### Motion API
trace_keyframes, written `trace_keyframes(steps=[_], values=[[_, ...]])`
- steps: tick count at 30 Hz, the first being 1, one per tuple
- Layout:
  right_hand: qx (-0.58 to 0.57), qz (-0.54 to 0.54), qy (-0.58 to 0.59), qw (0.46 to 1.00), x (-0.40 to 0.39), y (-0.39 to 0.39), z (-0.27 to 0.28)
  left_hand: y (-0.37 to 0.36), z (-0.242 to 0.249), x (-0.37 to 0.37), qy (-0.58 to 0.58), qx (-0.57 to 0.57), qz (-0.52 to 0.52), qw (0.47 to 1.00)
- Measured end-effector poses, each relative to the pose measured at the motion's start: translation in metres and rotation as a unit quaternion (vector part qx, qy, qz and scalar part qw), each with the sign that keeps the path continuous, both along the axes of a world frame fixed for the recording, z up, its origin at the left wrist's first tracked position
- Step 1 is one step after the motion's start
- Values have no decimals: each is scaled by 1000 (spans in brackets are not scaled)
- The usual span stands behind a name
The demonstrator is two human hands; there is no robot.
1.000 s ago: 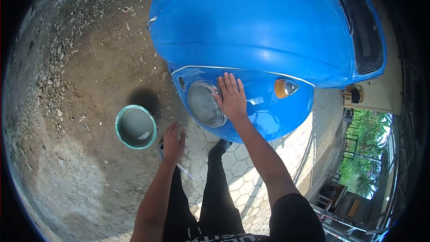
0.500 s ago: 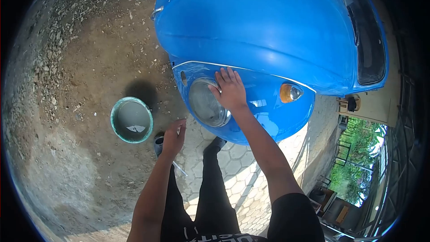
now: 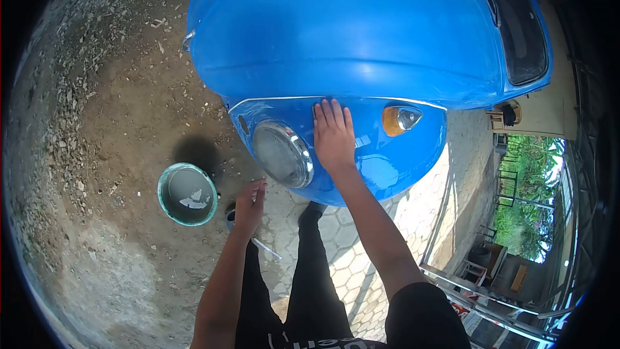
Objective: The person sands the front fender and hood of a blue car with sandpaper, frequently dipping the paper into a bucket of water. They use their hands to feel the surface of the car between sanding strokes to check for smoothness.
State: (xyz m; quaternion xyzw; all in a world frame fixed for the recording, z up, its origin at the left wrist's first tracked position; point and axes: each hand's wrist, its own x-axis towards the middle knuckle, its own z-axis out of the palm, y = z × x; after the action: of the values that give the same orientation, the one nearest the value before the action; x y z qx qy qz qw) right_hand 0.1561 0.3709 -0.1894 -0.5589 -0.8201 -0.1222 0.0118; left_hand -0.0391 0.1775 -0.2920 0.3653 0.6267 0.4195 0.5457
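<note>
Hanging low beside the person's dark trouser leg, the left hand has its fingers loosely curled, gripping nothing I can make out; a thin white strip lies on the paving below it. Just left sits a teal bucket of greyish water. Farther out, the right hand lies flat, fingers spread open, on the blue fender just beside the headlight. That panel looks rigid, glossy and probably slippery; the glass lens seems fragile, so press on the painted metal.
</note>
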Motion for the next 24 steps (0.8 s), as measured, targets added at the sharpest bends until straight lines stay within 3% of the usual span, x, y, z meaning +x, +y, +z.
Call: trace_keyframes(steps=[2,6,12,15,19,24], values=[[31,-31,32,999,17,14,27,1,2,3,1,-5,-13,1000],[89,-168,177,966,43,10,27,-2,-3,7,-26,-9,-5,1000],[7,-7,106,994,-13,-15,3,-5,-4,9,-24,-3,2,1000],[-13,-8,66,998,3,-1,5,-6,0,3,-29,-11,4,1000],[37,-185,105,976,9,11,22,-6,-3,-3,-23,-24,7,999],[3,-46,82,996,-49,-6,-29,-5,-14,5,-38,-11,25,999]])
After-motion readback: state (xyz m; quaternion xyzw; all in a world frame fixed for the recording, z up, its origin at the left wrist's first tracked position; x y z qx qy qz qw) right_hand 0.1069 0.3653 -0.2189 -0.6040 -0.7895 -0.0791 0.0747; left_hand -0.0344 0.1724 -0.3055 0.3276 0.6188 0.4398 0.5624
